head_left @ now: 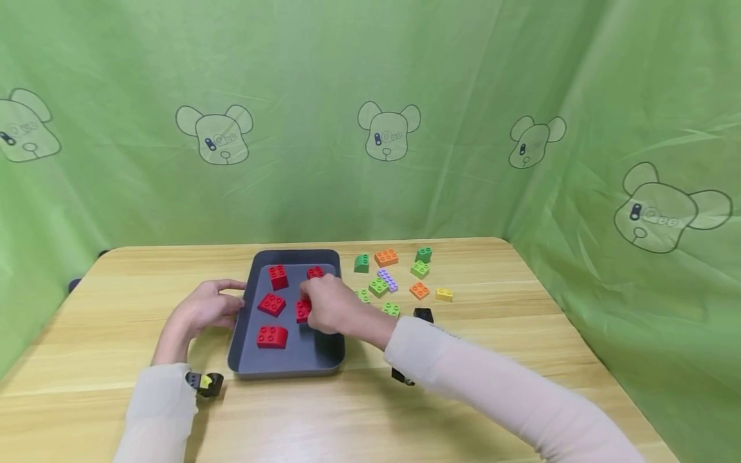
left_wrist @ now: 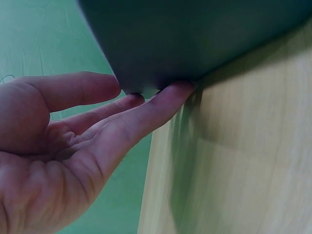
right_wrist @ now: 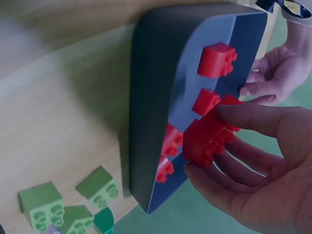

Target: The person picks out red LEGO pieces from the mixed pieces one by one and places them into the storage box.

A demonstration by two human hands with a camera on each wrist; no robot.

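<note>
A dark grey tray (head_left: 312, 357) lies on the wooden table with several red toy bricks in it, among them a tall red brick (head_left: 278, 277) and one with a curved end (head_left: 272, 337). My right hand (head_left: 334, 305) is over the tray's right half. Between thumb and fingers it pinches a red building brick (right_wrist: 207, 139), its studs facing the fingers in the right wrist view. My left hand (head_left: 210, 305) touches the tray's left wall; its fingers (left_wrist: 165, 105) are extended against the tray's lower edge in the left wrist view. The right hand partly hides a red brick (head_left: 315, 272) behind it.
Right of the tray lie loose bricks: green (head_left: 361, 263), orange (head_left: 386, 258), purple (head_left: 388, 280), light green (head_left: 379, 287) and yellow (head_left: 444, 294). A green curtain (head_left: 312, 193) hangs behind the table (head_left: 301, 418) and along its sides.
</note>
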